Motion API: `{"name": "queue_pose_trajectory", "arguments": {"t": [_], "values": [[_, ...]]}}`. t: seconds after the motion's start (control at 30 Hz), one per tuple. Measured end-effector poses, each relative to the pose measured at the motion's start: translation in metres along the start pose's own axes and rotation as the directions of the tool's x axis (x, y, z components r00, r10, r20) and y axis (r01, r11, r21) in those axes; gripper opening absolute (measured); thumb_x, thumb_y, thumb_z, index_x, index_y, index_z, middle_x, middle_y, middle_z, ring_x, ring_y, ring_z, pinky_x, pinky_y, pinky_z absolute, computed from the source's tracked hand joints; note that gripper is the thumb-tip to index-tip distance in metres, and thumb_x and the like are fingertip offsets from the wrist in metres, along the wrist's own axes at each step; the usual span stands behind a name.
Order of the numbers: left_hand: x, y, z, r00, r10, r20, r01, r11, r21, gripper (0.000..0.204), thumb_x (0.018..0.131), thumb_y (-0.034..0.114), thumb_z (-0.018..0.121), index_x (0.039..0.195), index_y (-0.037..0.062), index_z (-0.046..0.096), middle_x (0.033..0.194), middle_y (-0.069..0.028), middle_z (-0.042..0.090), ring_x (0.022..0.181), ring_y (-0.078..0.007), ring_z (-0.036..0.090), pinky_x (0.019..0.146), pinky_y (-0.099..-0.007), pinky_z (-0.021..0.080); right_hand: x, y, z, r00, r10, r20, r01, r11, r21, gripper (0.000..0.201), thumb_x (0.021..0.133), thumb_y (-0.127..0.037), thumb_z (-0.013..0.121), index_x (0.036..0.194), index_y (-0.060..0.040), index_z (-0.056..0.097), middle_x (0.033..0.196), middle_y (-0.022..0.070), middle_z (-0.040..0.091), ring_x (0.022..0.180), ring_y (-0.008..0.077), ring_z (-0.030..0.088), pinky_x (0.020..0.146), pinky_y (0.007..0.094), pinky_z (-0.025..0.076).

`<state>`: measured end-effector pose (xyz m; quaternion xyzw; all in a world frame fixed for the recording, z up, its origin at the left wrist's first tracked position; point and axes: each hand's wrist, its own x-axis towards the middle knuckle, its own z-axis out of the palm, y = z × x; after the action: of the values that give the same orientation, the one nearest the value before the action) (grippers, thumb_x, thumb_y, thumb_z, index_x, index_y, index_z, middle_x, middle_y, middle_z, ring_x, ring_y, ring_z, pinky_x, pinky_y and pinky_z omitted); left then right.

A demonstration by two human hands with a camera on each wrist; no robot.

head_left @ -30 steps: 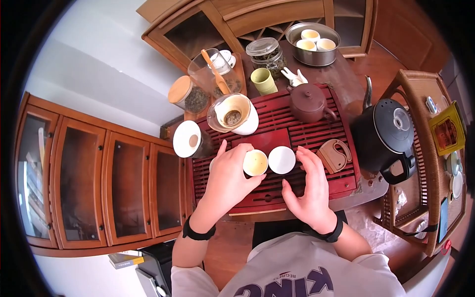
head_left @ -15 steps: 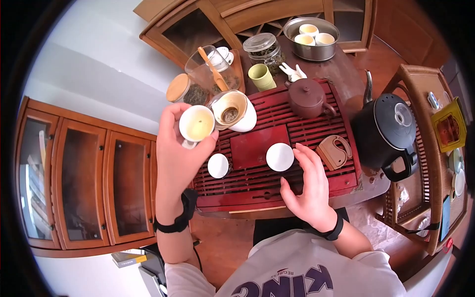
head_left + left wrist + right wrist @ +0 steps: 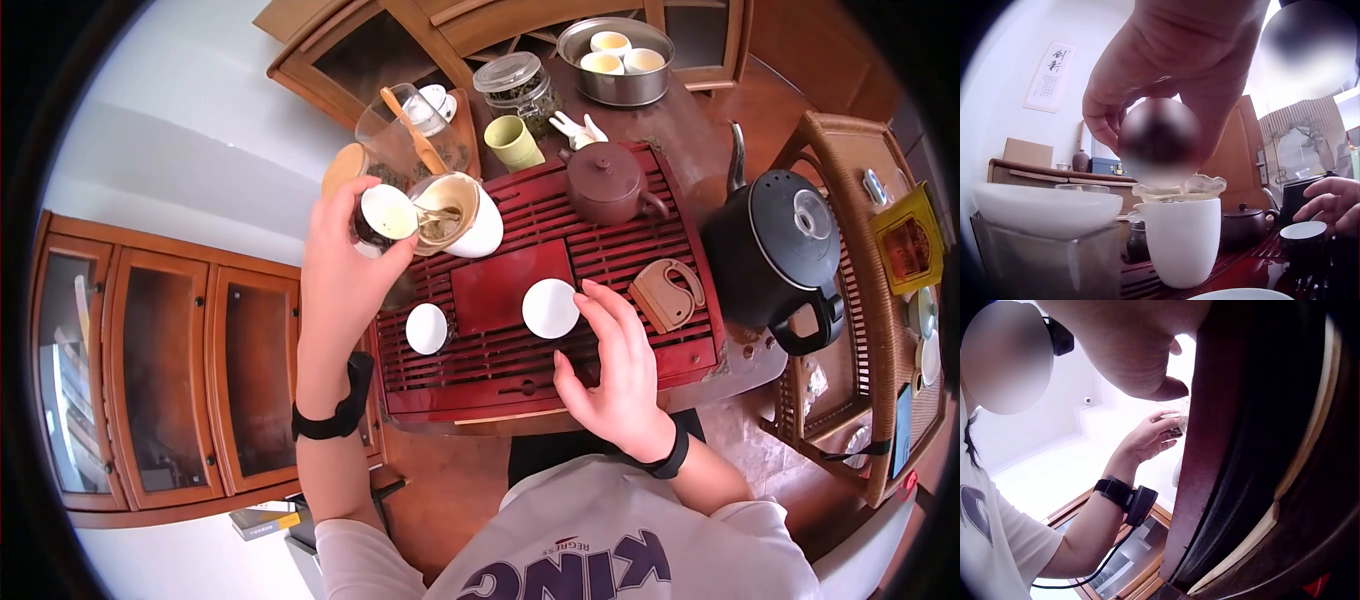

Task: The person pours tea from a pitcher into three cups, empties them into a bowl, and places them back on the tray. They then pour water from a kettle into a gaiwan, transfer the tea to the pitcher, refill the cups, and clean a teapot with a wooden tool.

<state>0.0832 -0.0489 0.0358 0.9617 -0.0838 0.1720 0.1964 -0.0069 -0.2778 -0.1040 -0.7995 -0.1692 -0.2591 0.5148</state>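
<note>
My left hand (image 3: 343, 262) grips a small cup (image 3: 388, 214), dark outside and white inside, tilted beside the strainer (image 3: 441, 228) on a white pitcher (image 3: 484, 229). Pale liquid runs from the cup's lip into the strainer. In the left wrist view the hand (image 3: 1179, 56) is above the pitcher (image 3: 1183, 240); a blur hides the cup. A second cup (image 3: 550, 308) stands upright on the red tray (image 3: 511, 286), with my right hand (image 3: 622, 372) at its right side, fingers loosely bent; contact is unclear. Another cup (image 3: 427, 329) stands at the tray's left.
A brown teapot (image 3: 605, 184) and wooden holder (image 3: 668, 295) are on the tray, a black kettle (image 3: 770, 240) to its right. Behind stand a green cup (image 3: 514, 143), a lidded jar (image 3: 517, 92) and a metal bowl (image 3: 627, 89) with cups. A rattan shelf (image 3: 850, 140) is at right.
My left hand has lifted its cup from the tray's front, carried it up and left, and tilted it; liquid now flows. My right hand has stayed beside its cup.
</note>
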Motion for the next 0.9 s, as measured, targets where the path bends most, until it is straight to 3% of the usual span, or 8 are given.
{"name": "queue_pose_trajectory", "arguments": {"t": [0.07,0.3,0.37,0.5,0.7,0.77,0.83,0.9], "values": [[0.003,0.001,-0.002,0.994,0.11,-0.018,-0.107,0.986,0.13,0.053,0.073,0.009,0.08,0.122,0.0067,0.059,0.105,-0.0129,0.057,0.095,-0.0281,0.061,0.082,-0.0382,0.05,0.0,0.0,0.0,1.0,0.003,0.001,-0.003,1.0,0.0,0.064,0.072,-0.003,0.073,0.132,-0.0004,0.053,0.131,0.022,0.053,0.111,0.0376,0.06,0.092,0.0428,0.051],[0.009,0.006,-0.006,0.983,0.184,0.024,-0.185,0.957,0.224,0.053,0.07,0.004,0.079,0.12,0.0081,0.062,0.103,-0.0125,0.055,0.097,-0.0314,0.057,0.084,-0.0404,0.048,-0.001,0.001,0.0,1.0,-0.003,-0.001,0.003,1.0,0.006,0.062,0.072,-0.004,0.073,0.131,-0.0014,0.054,0.131,0.021,0.054,0.111,0.0365,0.061,0.092,0.0423,0.051],[0.009,0.008,-0.006,0.971,0.235,0.044,-0.235,0.902,0.363,0.055,0.068,-0.001,0.077,0.121,0.0095,0.063,0.105,-0.0115,0.054,0.1,-0.0315,0.056,0.087,-0.0413,0.046,0.0,0.0,0.0,1.0,-0.004,-0.006,0.004,1.0,0.004,0.062,0.072,-0.004,0.073,0.131,-0.0018,0.055,0.131,0.0207,0.054,0.111,0.0364,0.061,0.092,0.0422,0.051],[0.009,0.011,-0.006,0.949,0.31,0.049,-0.3,0.852,0.429,0.057,0.067,-0.003,0.075,0.121,0.0108,0.064,0.106,-0.0109,0.053,0.101,-0.0309,0.056,0.088,-0.0417,0.044,-0.001,0.001,0.001,1.0,0.001,-0.002,-0.001,1.0,0.008,0.061,0.072,-0.004,0.073,0.13,-0.0025,0.055,0.131,0.0204,0.054,0.112,0.0363,0.06,0.092,0.042,0.051],[-0.004,0.013,-0.004,0.879,0.473,-0.062,-0.361,0.744,0.562,0.053,0.069,0.003,0.077,0.121,0.0115,0.064,0.111,-0.0097,0.057,0.101,-0.029,0.057,0.089,-0.0432,0.042,-0.001,0.0,0.0,1.0,0.008,-0.005,-0.007,1.0,0.016,0.061,0.072,-0.004,0.073,0.13,-0.0021,0.055,0.131,0.0203,0.054,0.112,0.0361,0.06,0.092,0.042,0.051],[-0.024,0.018,0.001,0.913,0.347,-0.214,-0.239,0.88,0.41,0.055,0.071,0.009,0.08,0.123,0.0105,0.062,0.113,-0.0091,0.059,0.103,-0.03,0.057,0.091,-0.0426,0.04,-0.001,-0.001,-0.001,1.0,0.013,0.0,-0.013,1.0,0.013,0.061,0.072,-0.004,0.073,0.131,-0.002,0.055,0.131,0.0203,0.054,0.113,0.0361,0.06,0.093,0.0421,0.051],[-0.048,0.013,0.01,0.96,0.162,-0.227,-0.142,0.984,0.103,0.063,0.068,0.019,0.088,0.123,0.0087,0.059,0.116,-0.0092,0.061,0.105,-0.0302,0.057,0.096,-0.0413,0.039,0.0,-0.001,-0.001,1.0,0.013,0.004,-0.013,1.0,0.009,0.062,0.072,-0.004,0.073,0.131,-0.0019,0.055,0.132,0.0203,0.054,0.113,0.0362,0.06,0.093,0.0423,0.051],[-0.076,0.016,0.019,0.987,-0.001,-0.161,-0.001,1.0,-0.017,0.065,0.069,0.012,0.089,0.126,0.0055,0.057,0.12,-0.0103,0.061,0.115,-0.0269,0.056,0.1,-0.0392,0.044,-0.001,0.0,0.0,1.0,0.008,-0.002,-0.008,1.0,0.007,0.062,0.072,-0.004,0.073,0.131,-0.0018,0.055,0.132,0.0201,0.054,0.113,0.0362,0.06,0.093,0.0426,0.051]]}}
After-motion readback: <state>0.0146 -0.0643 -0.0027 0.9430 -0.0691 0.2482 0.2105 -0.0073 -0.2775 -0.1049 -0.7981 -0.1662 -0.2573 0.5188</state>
